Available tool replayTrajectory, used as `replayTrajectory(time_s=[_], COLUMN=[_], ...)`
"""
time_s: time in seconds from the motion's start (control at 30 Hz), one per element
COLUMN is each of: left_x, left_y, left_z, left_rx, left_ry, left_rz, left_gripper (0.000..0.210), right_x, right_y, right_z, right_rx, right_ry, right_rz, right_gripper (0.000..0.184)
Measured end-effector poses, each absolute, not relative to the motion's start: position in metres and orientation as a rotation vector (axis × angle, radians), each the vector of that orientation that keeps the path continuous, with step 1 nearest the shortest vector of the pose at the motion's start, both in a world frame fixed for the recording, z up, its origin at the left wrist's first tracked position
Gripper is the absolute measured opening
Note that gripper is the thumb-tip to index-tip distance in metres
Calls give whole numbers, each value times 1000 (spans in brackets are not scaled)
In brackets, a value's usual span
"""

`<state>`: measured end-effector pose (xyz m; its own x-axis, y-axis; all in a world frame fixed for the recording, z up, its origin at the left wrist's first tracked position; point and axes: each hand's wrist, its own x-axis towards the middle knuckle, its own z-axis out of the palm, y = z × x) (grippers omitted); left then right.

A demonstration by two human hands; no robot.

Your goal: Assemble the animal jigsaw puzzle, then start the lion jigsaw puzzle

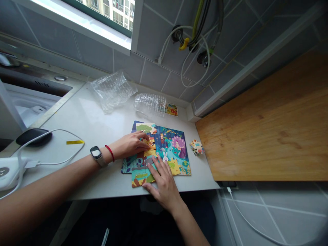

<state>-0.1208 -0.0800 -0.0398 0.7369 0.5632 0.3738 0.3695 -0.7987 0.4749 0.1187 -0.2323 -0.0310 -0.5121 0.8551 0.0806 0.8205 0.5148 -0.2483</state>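
A colourful animal jigsaw puzzle board (pixel 183 143) lies on the white counter, with some loose or partly joined pieces resting on top of it. My left hand (pixel 133 144) reaches in from the left, its fingers bent and closed on an orange puzzle piece (pixel 151 143) with an animal picture. My right hand (pixel 164 182) lies flat with fingers spread over the lower pieces, touching a grey and green section (pixel 140 176) that overhangs the board's near edge. Part of the picture is hidden beneath both hands. To the right sits a small stack of puzzle pieces (pixel 196 147).
Crumpled bubble wrap (pixel 112 90) and a second bubble-wrap bundle (pixel 150 104) lie behind the board, beside a small picture card (pixel 172 110). On the left are a white cable (pixel 60 163), a black mouse-like object (pixel 34 137) and a sink. A wooden panel (pixel 266 133) borders the right.
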Motion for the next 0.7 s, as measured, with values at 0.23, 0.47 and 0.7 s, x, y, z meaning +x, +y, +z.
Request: replayTrajectory(time_s=[0.23,0.47,0.7], left_x=[-121,-121,-121], left_y=[-82,-84,-86], left_z=[-35,-32,-31], left_rx=[2608,2617,2670], left_ry=[694,707,699], left_rz=[703,681,664], left_gripper=[18,22,19], right_x=[120,119,119], right_y=[-233,-234,-234], right_z=[-33,-34,-33], right_rx=[-1436,-1434,-1448], right_ry=[-2544,-2544,-2553], right_rz=[240,232,242], right_gripper=[67,66,66])
